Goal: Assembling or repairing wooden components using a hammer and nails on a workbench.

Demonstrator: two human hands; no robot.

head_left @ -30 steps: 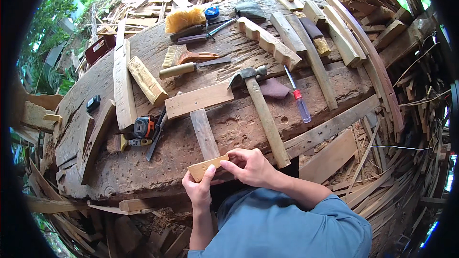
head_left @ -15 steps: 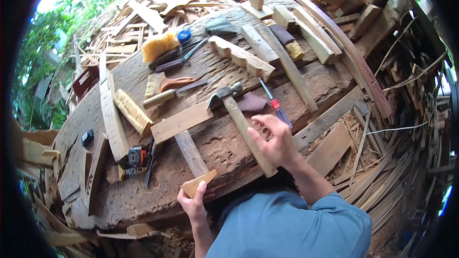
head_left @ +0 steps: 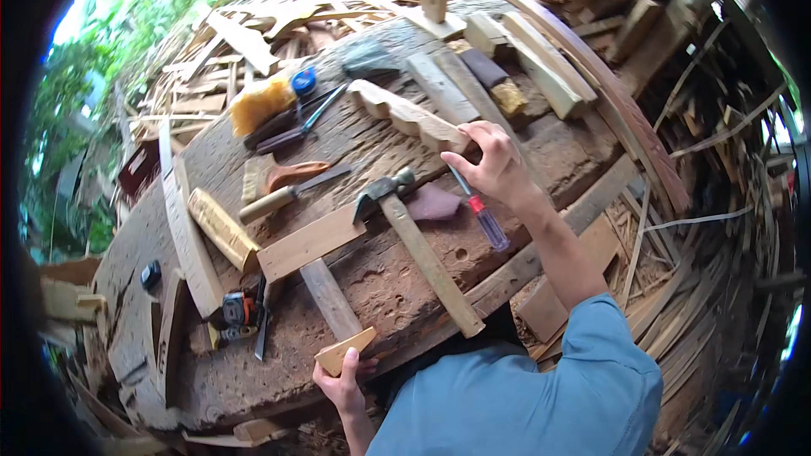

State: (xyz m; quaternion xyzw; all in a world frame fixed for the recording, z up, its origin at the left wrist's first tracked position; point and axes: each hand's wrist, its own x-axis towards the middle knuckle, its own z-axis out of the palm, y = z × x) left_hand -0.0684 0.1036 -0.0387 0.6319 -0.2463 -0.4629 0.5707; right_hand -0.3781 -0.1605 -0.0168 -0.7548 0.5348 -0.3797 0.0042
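Observation:
My left hand (head_left: 342, 384) holds a small wooden wedge (head_left: 346, 350) at the bench's near edge, thumb on its face. My right hand (head_left: 500, 167) reaches out with thumb and fingers apart, on either side of the near end of a notched wooden block (head_left: 405, 115). Whether they touch the block I cannot tell. Just below the right thumb lies a screwdriver (head_left: 486, 224) with a red and clear handle. A claw hammer (head_left: 431, 266) rests left of it, its head beside a flat board (head_left: 311, 242) and a piece of dark reddish sandpaper (head_left: 434, 203).
The old thick wooden bench (head_left: 405, 304) also carries a tape measure (head_left: 239, 311), a brush (head_left: 283, 174), a yellow bristle brush (head_left: 263, 104), a blue round item (head_left: 304, 80) and a sandpaper-wrapped block (head_left: 490, 78). Scrap wood (head_left: 676, 304) is heaped at the right.
My right hand has moved away from me, from beside the hammer handle to the end of the notched block. My left hand still holds the wedge. The view has shifted slightly.

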